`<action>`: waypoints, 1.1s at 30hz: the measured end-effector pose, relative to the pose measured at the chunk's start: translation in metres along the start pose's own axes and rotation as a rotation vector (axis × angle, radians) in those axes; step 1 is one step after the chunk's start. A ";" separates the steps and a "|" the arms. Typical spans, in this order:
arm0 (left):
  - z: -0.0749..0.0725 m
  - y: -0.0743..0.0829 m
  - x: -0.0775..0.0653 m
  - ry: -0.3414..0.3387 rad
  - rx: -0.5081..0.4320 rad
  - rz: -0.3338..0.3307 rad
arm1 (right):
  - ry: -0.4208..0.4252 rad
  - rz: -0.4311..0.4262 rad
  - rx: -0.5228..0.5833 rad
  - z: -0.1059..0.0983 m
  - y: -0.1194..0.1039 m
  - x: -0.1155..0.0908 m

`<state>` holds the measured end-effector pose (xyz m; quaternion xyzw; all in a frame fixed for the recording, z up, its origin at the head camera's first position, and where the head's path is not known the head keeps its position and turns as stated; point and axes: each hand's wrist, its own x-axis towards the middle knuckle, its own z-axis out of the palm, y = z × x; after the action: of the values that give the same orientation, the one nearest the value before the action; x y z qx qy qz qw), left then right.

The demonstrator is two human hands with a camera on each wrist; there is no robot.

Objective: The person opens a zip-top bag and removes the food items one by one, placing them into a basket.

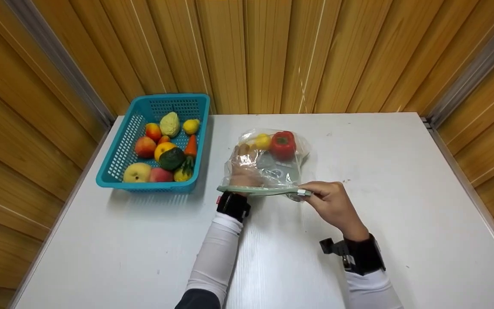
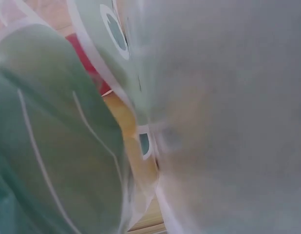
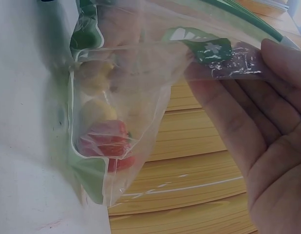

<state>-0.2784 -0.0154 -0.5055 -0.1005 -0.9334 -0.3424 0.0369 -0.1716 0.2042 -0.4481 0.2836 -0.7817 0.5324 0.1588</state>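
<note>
A clear zip bag with a green top strip lies on the table. Inside it are a red bell pepper and a lemon. My left hand reaches through the bag's mouth, its fingertips beside the lemon. Glare and the plastic blur the fingers' pose, so I cannot tell whether they grasp anything. My right hand pinches the right end of the bag's mouth near the white slider, thumb on one side and fingers on the other. In the left wrist view, the green-printed bag film covers most of the picture.
To the left stands a blue-green plastic basket of fruit and vegetables, among them a carrot, a peach and a dark green avocado-like piece. Wood-patterned panels wall in the white table at the back and sides.
</note>
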 end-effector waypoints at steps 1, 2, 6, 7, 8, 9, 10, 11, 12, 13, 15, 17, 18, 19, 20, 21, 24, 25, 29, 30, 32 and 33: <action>0.000 0.000 0.003 0.024 0.104 0.025 | 0.001 -0.001 0.001 0.000 0.000 0.000; 0.000 0.001 0.006 0.041 0.206 0.036 | 0.003 -0.003 0.000 0.000 0.000 0.000; 0.000 0.003 0.017 0.094 0.382 0.021 | 0.005 -0.001 -0.002 0.000 -0.001 0.001; 0.001 0.003 0.018 0.102 0.392 0.012 | 0.005 -0.002 -0.005 0.000 -0.001 0.001; 0.001 0.003 0.019 0.102 0.401 0.006 | 0.006 -0.004 -0.010 0.000 -0.001 0.001; 0.001 0.003 0.020 0.097 0.407 0.000 | 0.007 -0.005 -0.014 0.000 -0.001 0.001; 0.001 0.002 0.020 0.095 0.410 -0.005 | 0.008 -0.006 -0.015 0.000 -0.001 0.001; 0.001 0.002 0.020 0.093 0.409 -0.008 | 0.007 -0.007 -0.014 0.000 -0.001 0.001; 0.001 0.002 0.020 0.090 0.415 -0.007 | 0.007 -0.008 -0.013 0.000 -0.001 0.001; 0.000 0.002 0.020 0.092 0.404 -0.006 | 0.006 -0.005 -0.005 0.000 -0.001 0.001; 0.000 0.002 0.020 0.089 0.366 -0.004 | 0.004 0.003 0.015 0.000 -0.001 0.001; -0.001 0.002 0.020 0.068 0.330 -0.004 | 0.005 0.013 0.024 0.000 -0.001 0.000; -0.002 0.003 0.020 0.044 0.312 -0.014 | 0.008 0.015 0.022 0.000 0.000 0.000; -0.002 0.004 0.020 0.022 0.284 -0.030 | 0.011 0.019 0.020 0.000 0.000 0.000; -0.002 0.004 0.020 0.000 0.269 -0.046 | 0.013 0.020 0.010 0.000 0.000 0.000; -0.003 0.004 0.019 -0.025 0.242 -0.065 | 0.015 0.022 -0.002 -0.001 0.001 0.000; -0.006 0.005 0.013 -0.061 0.158 -0.080 | 0.022 0.027 -0.027 -0.001 0.002 0.000; -0.007 0.004 0.011 -0.051 0.115 -0.067 | 0.022 0.030 -0.030 -0.001 0.002 0.000; -0.011 0.001 -0.004 0.014 0.105 0.118 | 0.028 0.037 -0.033 -0.001 0.002 0.000; -0.012 0.000 -0.007 0.021 0.126 0.160 | 0.030 0.039 -0.032 -0.001 0.002 0.000; -0.014 0.001 -0.014 0.006 0.191 0.228 | 0.037 0.047 -0.025 -0.001 0.001 0.000; -0.016 0.003 -0.017 -0.019 0.216 0.244 | 0.041 0.050 -0.021 -0.002 0.001 0.000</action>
<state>-0.2614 -0.0263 -0.4941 -0.2117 -0.9460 -0.2322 0.0799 -0.1719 0.2061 -0.4484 0.2515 -0.7906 0.5336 0.1643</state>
